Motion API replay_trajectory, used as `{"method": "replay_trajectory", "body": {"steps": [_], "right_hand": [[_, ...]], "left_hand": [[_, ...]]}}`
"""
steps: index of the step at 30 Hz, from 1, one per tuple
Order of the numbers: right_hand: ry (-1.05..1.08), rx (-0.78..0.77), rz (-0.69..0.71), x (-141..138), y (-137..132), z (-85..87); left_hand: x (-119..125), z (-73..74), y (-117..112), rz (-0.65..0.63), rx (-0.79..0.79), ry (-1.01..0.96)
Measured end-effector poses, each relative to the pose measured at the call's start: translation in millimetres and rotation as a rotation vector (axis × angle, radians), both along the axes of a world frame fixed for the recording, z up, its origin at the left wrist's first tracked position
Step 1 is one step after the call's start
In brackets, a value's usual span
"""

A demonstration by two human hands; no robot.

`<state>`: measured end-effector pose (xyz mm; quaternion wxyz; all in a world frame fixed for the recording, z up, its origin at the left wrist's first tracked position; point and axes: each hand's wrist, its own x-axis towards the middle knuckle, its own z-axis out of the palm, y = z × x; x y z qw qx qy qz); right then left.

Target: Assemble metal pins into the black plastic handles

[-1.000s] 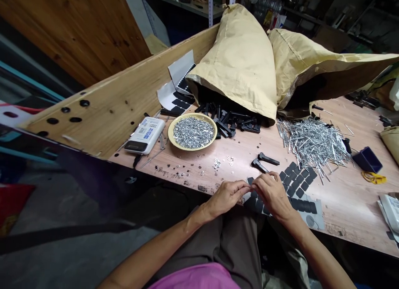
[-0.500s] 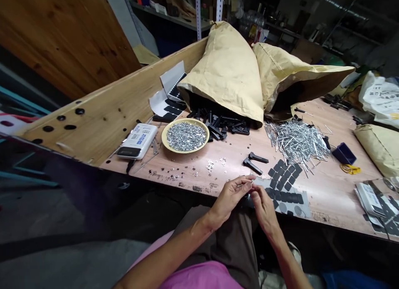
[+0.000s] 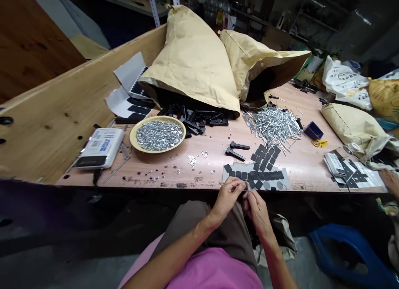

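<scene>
My left hand (image 3: 228,198) and my right hand (image 3: 258,206) meet over my lap at the table's front edge, their fingers pinched close together. A small pale, thin tip shows between the fingertips; what each hand holds is too small and covered to name. Just beyond lies a grey sheet (image 3: 229,169) bearing rows of black rounded pads (image 3: 241,175). Two black T-shaped plastic parts (image 3: 236,153) rest behind it. Further back is a heap of thin metal pins (image 3: 276,124). To the left, a yellow bowl (image 3: 133,141) holds small metal nuts or washers (image 3: 160,135).
Two large paper sacks (image 3: 193,64) stand at the back, black parts (image 3: 199,120) spilling out. A white boxy device (image 3: 102,147) sits left by a wooden board (image 3: 62,102). Loose washers (image 3: 191,159) dot the tabletop. Another person's hand (image 3: 389,181) shows at the right edge.
The view has turned right, so the table's things appear further left. Both hands stay pinched together, and the fingertips have shifted slightly. Another person's hand has come into view at right.
</scene>
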<state>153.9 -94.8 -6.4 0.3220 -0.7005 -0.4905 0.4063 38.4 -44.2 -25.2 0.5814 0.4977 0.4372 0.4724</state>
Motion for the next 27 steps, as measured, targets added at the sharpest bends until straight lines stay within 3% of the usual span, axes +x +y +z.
{"method": "replay_trajectory", "body": {"steps": [5, 10, 14, 17, 18, 27], "right_hand": [[-0.826, -0.219, 0.042, 32.4, 4.0, -0.7], [-1.021, -0.305, 0.064, 49.2, 3.2, 5.0], [-1.032, -0.322, 0.132, 29.7, -1.9, -6.0], [-0.801, -0.276, 0.146, 12.4, -1.3, -17.1], [-0.677, -0.276, 0.126, 10.8, 0.4, -19.0], [-0.372, -0.311, 0.015, 21.4, 15.2, -18.4]], "left_hand": [[-25.3, -22.3, 18.2, 0.267, 0.157, 0.262], [-44.6, -41.7, 33.0, 0.442, 0.262, 0.402], [-46.6, -51.7, 34.8, 0.462, 0.213, 0.431], [-46.3, -53.1, 35.1, 0.463, 0.184, 0.435], [-46.3, -52.8, 35.2, 0.463, 0.176, 0.431], [-48.9, -46.6, 34.9, 0.467, 0.136, 0.388]]}}
